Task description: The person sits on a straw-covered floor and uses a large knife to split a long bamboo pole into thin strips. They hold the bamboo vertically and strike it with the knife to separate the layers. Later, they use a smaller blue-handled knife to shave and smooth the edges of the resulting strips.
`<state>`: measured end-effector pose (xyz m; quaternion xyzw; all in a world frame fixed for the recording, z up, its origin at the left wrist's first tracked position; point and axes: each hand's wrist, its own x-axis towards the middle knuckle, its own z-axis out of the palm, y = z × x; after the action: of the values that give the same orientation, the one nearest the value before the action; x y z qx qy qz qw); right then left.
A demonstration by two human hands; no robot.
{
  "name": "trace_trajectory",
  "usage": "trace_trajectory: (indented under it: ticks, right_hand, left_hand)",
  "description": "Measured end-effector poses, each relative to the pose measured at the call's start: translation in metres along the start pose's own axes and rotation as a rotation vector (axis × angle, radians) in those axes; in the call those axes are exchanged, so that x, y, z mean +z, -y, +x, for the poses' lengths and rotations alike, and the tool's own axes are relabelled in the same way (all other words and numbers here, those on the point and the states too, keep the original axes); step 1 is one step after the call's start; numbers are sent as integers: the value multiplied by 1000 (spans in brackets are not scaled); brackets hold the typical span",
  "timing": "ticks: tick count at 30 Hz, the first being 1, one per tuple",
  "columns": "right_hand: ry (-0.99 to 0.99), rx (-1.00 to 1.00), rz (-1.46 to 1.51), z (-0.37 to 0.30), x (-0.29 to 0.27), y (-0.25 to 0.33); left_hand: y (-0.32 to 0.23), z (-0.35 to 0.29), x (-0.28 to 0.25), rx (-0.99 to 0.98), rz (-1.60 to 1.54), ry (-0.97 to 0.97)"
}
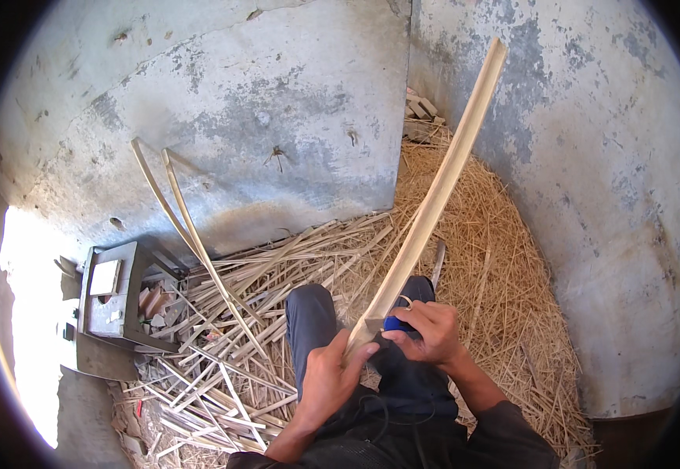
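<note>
Clearly, both hands meet at the near end of the long pale strip (439, 195), which rises from the lap, slanting away to the upper right. The left hand (331, 377) is clamped on that near end: its thumb presses along the strip's right edge, while its fingers curl around the left edge, so the strip lies between them, in the crook of the grip. The right hand (432, 332), just beyond and on the strip's right side, has its fingers folded together on a blue object (395, 323), mostly hidden by the grip; the strip passes just beside these fingertips, on their left, and whether they touch it I cannot tell. Under the hands are two bent knees in dark trousers (311, 311). Past them, the floor carries a loose heap of narrow split strips (223, 375) on the left, reaching to the foot of the back wall, and a deep spread of straw-coloured shavings (504, 313) on the right, up to the foot of the right wall. By the floor's left edge stands a dark boxy stand (125, 266), with rubble beside it. Near it, two slender strips (174, 191) rise from the heap toward the flaking grey back wall (277, 94).
</note>
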<state>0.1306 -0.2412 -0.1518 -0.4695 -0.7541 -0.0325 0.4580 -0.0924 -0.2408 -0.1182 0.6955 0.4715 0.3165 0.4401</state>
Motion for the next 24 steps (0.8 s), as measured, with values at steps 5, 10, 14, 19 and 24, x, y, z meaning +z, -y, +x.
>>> trace_trajectory:
  ticks: [5, 10, 14, 19, 24]
  right_hand:
    - [-1, -14, -42, 5, -4, 2]
    - [-18, -14, -59, 7, -2, 3]
    - [-10, -30, -83, 8, -2, 0]
    - [-12, -46, -110, 8, -4, -4]
    - [-49, -39, -111, 10, 0, -6]
  left_hand:
    - [-8, 1, -2, 7, 7, -15]
    - [-7, 1, -4, 26, 19, -22]
    - [-10, 0, -5, 13, 40, -22]
    - [2, -3, -7, 25, 33, -24]
    - [4, -4, -9, 19, 19, -31]
